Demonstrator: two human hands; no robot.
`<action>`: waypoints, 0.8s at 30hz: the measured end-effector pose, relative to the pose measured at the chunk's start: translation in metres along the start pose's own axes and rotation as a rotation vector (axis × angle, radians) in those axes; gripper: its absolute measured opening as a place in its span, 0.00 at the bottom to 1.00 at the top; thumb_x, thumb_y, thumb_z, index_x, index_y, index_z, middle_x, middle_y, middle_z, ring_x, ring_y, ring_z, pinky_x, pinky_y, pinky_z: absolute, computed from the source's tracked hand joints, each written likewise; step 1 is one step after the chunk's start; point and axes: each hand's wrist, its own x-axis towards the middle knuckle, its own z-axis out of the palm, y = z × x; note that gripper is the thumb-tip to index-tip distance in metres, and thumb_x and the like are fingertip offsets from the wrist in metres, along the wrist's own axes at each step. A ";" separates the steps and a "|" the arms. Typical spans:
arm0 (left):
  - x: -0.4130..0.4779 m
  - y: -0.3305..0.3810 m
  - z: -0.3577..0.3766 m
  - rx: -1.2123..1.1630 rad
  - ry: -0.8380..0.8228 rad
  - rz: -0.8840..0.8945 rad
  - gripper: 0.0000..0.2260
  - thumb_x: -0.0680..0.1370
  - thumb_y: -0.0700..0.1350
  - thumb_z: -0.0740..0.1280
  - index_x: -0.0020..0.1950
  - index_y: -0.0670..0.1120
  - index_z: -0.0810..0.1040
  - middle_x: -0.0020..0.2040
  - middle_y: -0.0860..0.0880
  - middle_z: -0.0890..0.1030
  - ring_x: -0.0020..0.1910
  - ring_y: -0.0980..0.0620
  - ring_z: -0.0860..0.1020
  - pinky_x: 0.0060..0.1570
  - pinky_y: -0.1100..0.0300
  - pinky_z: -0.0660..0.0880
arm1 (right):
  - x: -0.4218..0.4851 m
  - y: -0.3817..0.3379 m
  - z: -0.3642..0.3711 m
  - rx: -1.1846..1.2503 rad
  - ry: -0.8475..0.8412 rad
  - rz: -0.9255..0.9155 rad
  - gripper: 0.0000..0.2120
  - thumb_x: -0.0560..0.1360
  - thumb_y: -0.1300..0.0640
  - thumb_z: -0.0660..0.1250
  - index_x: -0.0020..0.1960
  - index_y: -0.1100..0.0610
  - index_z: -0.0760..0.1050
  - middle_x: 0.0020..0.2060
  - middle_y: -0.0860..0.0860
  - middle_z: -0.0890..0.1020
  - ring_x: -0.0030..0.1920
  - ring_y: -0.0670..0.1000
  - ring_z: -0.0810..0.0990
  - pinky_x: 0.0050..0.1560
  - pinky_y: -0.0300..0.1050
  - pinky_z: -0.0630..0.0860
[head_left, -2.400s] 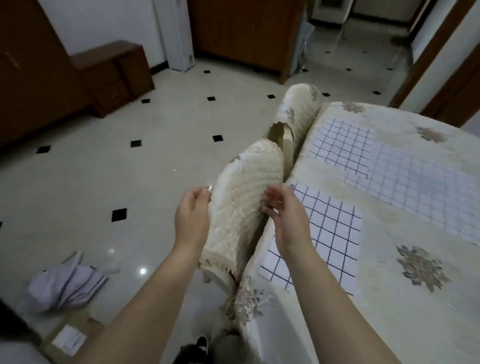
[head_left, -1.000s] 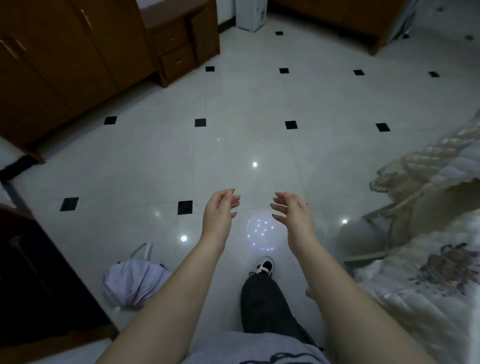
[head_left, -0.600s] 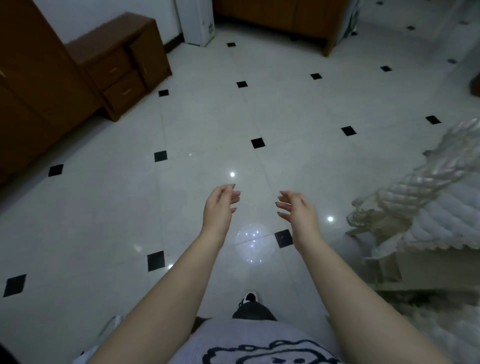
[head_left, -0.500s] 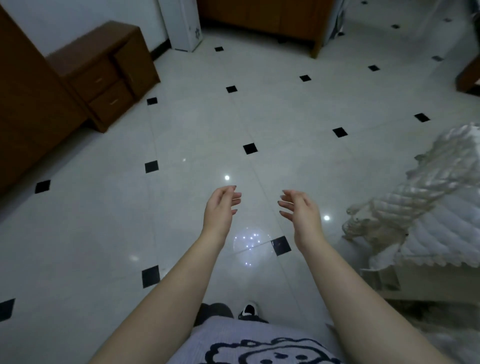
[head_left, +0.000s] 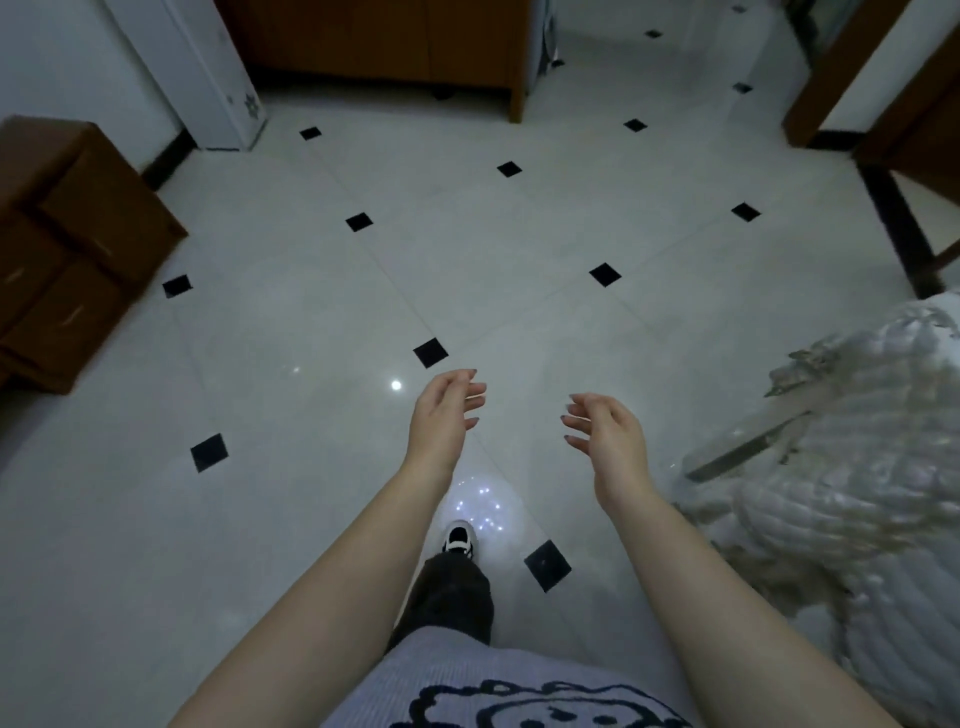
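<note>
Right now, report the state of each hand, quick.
Left hand: open, fingers loosely curled, holding nothing.
Right hand: open, fingers loosely curled, holding nothing.

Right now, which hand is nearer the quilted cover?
Right. The right hand hangs just left of the quilted cover, not touching; the left hand is farther left.

Looks like a room in a home: glossy pale floor tiles (head_left: 467, 260) with black diamond insets, a wooden drawer chest (head_left: 67, 249) at the left and a wooden cabinet (head_left: 384, 41) against the far wall. Also holds a quilted cream cover (head_left: 857, 478) at the right.
</note>
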 end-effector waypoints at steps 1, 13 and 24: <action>0.020 0.010 0.004 0.010 -0.019 -0.003 0.08 0.81 0.46 0.60 0.53 0.48 0.78 0.52 0.46 0.83 0.54 0.48 0.81 0.56 0.51 0.76 | 0.017 -0.009 0.010 0.013 0.017 0.001 0.09 0.78 0.60 0.60 0.47 0.57 0.79 0.46 0.55 0.81 0.45 0.52 0.81 0.45 0.46 0.77; 0.196 0.094 0.129 0.152 -0.355 -0.045 0.09 0.81 0.46 0.59 0.55 0.47 0.78 0.53 0.45 0.82 0.53 0.49 0.81 0.55 0.53 0.76 | 0.166 -0.100 0.030 0.178 0.339 0.051 0.07 0.78 0.60 0.61 0.45 0.56 0.78 0.43 0.54 0.79 0.44 0.51 0.80 0.46 0.47 0.77; 0.326 0.127 0.327 0.270 -0.554 -0.037 0.09 0.80 0.47 0.60 0.54 0.47 0.78 0.52 0.46 0.82 0.53 0.48 0.81 0.56 0.51 0.76 | 0.336 -0.155 -0.040 0.238 0.503 0.050 0.08 0.78 0.59 0.59 0.46 0.55 0.77 0.43 0.52 0.80 0.44 0.50 0.80 0.46 0.44 0.78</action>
